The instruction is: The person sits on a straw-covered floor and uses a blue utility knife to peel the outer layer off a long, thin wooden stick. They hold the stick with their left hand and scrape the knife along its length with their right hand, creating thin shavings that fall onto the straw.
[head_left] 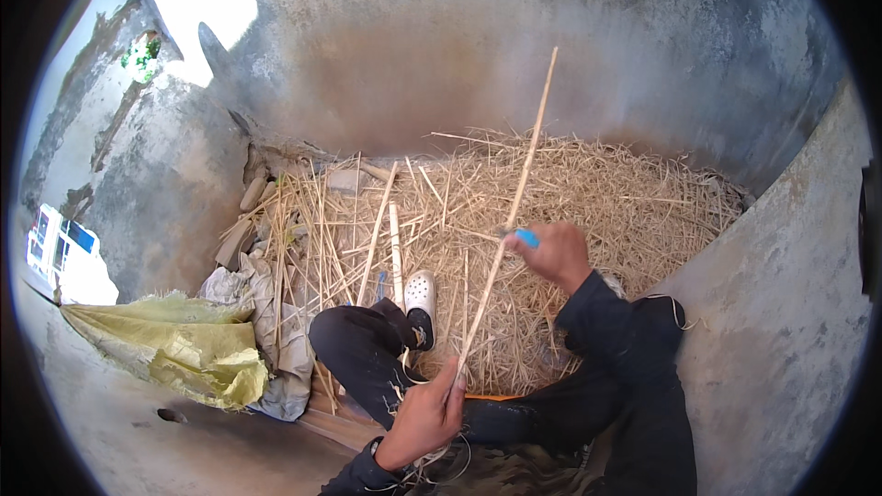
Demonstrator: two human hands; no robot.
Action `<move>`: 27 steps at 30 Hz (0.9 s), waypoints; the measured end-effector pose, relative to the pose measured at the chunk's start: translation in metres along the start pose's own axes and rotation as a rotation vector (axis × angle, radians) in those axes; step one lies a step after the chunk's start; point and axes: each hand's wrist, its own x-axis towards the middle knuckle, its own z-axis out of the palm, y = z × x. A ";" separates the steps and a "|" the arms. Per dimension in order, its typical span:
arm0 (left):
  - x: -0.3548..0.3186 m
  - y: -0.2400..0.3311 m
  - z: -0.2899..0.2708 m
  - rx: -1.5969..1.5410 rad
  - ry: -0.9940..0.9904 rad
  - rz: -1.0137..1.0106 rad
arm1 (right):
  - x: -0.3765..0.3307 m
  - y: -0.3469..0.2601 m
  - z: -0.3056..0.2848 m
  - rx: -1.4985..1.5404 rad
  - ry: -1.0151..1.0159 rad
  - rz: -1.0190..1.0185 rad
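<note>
A long, thin bamboo strip (533,152) slants up and away from my lap toward the far wall. Its near end is pinched between the thumb and fingers of my left hand (427,418), low in the view over my legs. Farther along, my right hand (559,254) is closed around a small blue-handled knife (526,238). The short dark part ahead of the handle meets the strip near its middle; the blade itself is mostly hidden. Thin pale fibres hang beneath my left hand.
Shavings (625,202) pile thickly over the floor ahead and to the right. Longer strips (378,230) lie at the left, near my white clog (420,292). A yellow woven sack (184,335) is spread at far left. Concrete walls (551,0) enclose the space.
</note>
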 end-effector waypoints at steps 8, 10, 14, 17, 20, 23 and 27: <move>0.006 -0.001 0.000 -0.002 -0.005 0.002 | -0.025 -0.028 0.002 0.018 -0.069 -0.144; -0.005 -0.002 -0.002 -0.023 -0.044 -0.017 | 0.004 0.020 0.007 -0.122 -0.014 0.092; -0.010 -0.008 -0.003 -0.223 -0.130 -0.042 | 0.035 0.063 -0.010 -0.175 0.167 0.111; -0.008 -0.011 -0.007 -0.770 -0.285 -0.254 | 0.051 0.099 -0.016 -0.300 0.228 0.242; -0.016 -0.023 -0.013 -1.085 -0.383 -0.341 | 0.063 0.130 -0.052 -0.233 0.205 0.425; -0.008 -0.015 -0.011 -1.163 -0.349 -0.324 | 0.038 0.082 -0.058 -0.036 0.137 0.263; 0.017 -0.007 -0.005 -1.166 -0.284 -0.288 | -0.010 -0.023 -0.026 0.117 0.001 -0.116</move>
